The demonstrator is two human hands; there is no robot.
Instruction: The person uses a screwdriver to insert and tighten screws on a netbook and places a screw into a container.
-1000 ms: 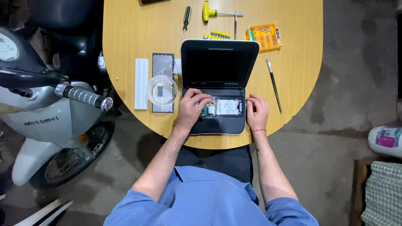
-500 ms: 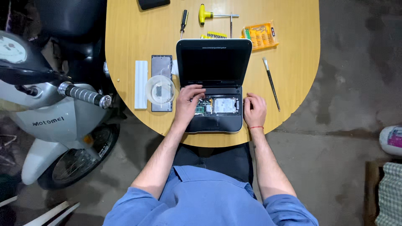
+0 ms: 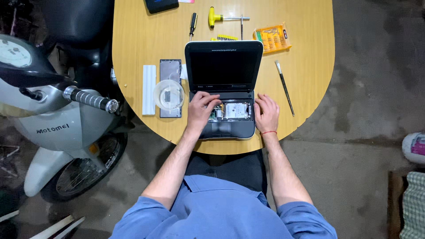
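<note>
A small dark laptop (image 3: 223, 66) stands open on the wooden table (image 3: 305, 79), its keyboard removed so the silver drive and circuit board (image 3: 236, 110) show. My left hand (image 3: 200, 110) rests on the left part of the opened base, fingertips on the board area. My right hand (image 3: 266, 113) lies flat on the table against the laptop's right edge, fingers spread, holding nothing.
Left of the laptop lie a dark flat panel (image 3: 170, 73), a clear round dish (image 3: 168, 94) and a white strip (image 3: 149, 89). Behind are a screwdriver (image 3: 193, 23), a yellow T-handle tool (image 3: 221, 17) and an orange bit case (image 3: 272, 38). A brush (image 3: 284, 86) lies right. A scooter (image 3: 53, 119) stands left.
The view shifted slightly. My left hand moved a little along the opened base; my right hand stayed at the laptop's right edge.
</note>
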